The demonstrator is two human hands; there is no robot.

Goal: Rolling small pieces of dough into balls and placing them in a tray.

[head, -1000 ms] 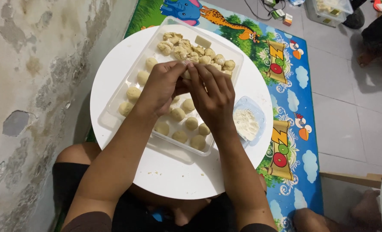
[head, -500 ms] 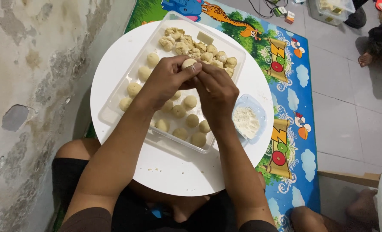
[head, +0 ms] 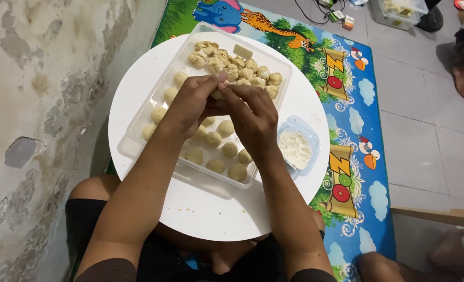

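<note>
A small dough piece point(head: 220, 93) is pinched between the fingertips of the left hand point(head: 190, 102) and right hand point(head: 253, 117), above the clear tray point(head: 138, 141) on the round white table point(head: 211, 209). Bare tabletop is left at the near rim, while a flour dish point(head: 297, 149) is set just beside the tray's right edge. The dough is mostly covered by the fingers, so its shape cannot be made out.

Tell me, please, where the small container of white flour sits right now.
In the head view, the flour container sits on the round white table's right edge, beside the clear tray, just right of the right hand.
</note>
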